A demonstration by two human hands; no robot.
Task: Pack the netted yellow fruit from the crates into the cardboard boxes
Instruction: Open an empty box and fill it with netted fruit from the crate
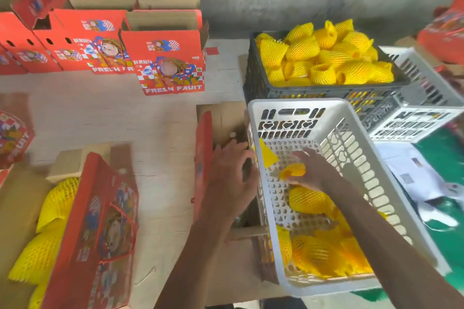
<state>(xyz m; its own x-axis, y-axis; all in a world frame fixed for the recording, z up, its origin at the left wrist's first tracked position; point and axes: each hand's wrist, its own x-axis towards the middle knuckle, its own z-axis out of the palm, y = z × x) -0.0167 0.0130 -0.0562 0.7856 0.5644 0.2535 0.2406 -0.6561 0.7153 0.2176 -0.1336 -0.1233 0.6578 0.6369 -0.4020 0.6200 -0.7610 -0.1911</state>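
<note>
A white plastic crate [351, 148] in front of me holds several netted yellow fruit, most heaped at its near end [324, 256]. Inside it, my right hand [313, 170] grips one small netted fruit [293, 170]. My left hand [231, 178] hovers with loosely spread fingers over an open cardboard box [221, 123] just left of the crate; the box's inside is mostly hidden. A dark crate [313, 90] behind is piled high with netted fruit [326, 52]. At the lower left, another red box [100, 233] stands open with netted fruit [50, 221] in it.
Several red "Fresh Fruit" boxes [173, 63] stand open at the back left on the wooden table [100, 113]. A second white crate [421, 98] sits behind right, beside papers [416, 170] on a green surface. A concrete wall runs along the back.
</note>
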